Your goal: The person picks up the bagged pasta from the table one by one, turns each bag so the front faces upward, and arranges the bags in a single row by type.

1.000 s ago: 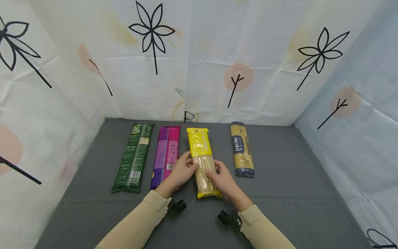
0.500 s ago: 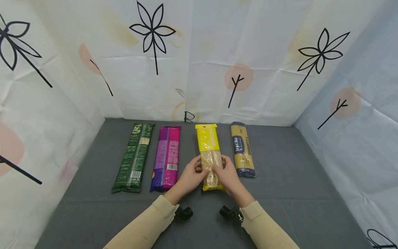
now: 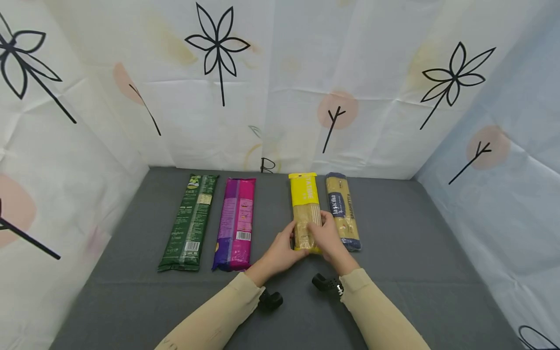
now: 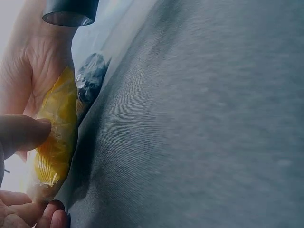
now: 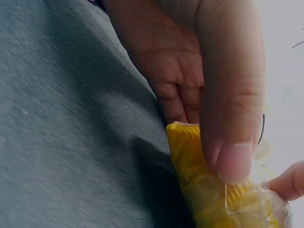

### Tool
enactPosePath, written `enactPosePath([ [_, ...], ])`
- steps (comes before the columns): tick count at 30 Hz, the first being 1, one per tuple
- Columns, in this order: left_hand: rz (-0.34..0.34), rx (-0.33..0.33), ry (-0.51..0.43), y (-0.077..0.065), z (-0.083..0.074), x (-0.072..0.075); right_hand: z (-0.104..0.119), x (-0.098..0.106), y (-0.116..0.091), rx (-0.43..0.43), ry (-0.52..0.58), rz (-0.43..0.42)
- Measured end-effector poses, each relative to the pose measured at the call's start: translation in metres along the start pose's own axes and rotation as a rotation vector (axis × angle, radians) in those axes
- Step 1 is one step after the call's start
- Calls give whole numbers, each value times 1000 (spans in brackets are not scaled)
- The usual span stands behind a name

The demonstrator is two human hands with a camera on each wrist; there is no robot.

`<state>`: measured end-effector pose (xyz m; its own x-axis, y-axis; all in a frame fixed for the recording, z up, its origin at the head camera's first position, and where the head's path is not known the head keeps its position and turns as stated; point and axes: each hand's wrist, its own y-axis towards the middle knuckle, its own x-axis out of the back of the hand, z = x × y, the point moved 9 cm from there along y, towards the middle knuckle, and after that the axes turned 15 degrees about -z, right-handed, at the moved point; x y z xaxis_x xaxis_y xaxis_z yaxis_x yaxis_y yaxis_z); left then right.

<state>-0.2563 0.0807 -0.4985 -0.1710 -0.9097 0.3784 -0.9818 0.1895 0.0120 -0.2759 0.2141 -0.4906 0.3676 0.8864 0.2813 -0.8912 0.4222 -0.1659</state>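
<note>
A yellow-topped clear pack of spaghetti (image 3: 305, 192) stands out between both hands in the head view, long side pointing away from me. My left hand (image 3: 280, 250) grips its near left side, the thumb lying along the bottom end. On the other edge, my right hand (image 3: 330, 238) holds the pack with its thumb across the front. The left wrist view shows the left thumb (image 4: 26, 133) pressed on the crinkled yellow end (image 4: 59, 118), fingers curled beneath. In the right wrist view, the right thumb (image 5: 232, 118) covers part of that yellow end (image 5: 190, 156).
Just right of the held pack lies a blue-and-yellow spaghetti pack (image 3: 343, 209), partly overlapped by the right hand. To the left lie a pink-and-purple pack (image 3: 235, 223) and a green pack (image 3: 189, 223). Patterned white cloth (image 3: 288, 121) walls the grey table (image 3: 393, 272).
Both hands have carried the yellow spaghetti pack rightward and slightly away, close to the blue-and-yellow pack. Its tilt has lessened, and the left thumb has slid to the bottom end.
</note>
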Motion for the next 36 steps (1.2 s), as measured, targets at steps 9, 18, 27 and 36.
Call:
enactPosePath([
  [9, -41, -28, 108, 10, 7, -5, 4, 4, 8, 44, -84, -24],
  [18, 41, -16, 164, 14, 12, -2, 5, -2, 6, 116, -306, 0],
  [27, 59, -9, 185, 21, 4, -5, 11, 3, 13, 94, -341, 18],
  [36, 49, 4, 155, 22, 8, -8, 9, 5, 13, 90, -370, 15],
])
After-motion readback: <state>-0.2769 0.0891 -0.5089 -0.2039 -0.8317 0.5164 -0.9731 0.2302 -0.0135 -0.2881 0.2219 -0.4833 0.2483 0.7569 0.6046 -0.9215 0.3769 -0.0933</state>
